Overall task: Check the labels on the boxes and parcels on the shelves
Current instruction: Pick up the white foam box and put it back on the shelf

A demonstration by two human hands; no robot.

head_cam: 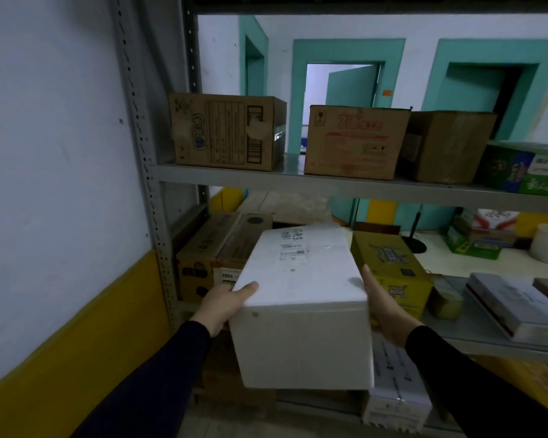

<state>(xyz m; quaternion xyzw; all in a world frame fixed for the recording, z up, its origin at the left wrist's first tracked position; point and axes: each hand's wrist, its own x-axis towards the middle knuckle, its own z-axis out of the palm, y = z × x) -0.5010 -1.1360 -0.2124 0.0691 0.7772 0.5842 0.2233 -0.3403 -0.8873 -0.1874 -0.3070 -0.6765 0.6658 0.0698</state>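
A white box (301, 311) is held out in front of the middle shelf (494, 343), its top facing me. A printed label (293, 248) with handwriting above it lies on the far part of that top. My left hand (227, 303) grips the box's left side, thumb over the top edge. My right hand (383, 308) presses flat against its right side, fingers straight. A brown carton (215, 251) with a white label sits left of the box, a yellow carton (389, 267) right of it.
The upper shelf (291, 177) carries three brown cartons (225, 131) and a green printed box (525, 169). A flat grey parcel (513, 305) lies on the middle shelf at right. Another white parcel (396, 384) sits below. A wall (51, 184) stands close on the left.
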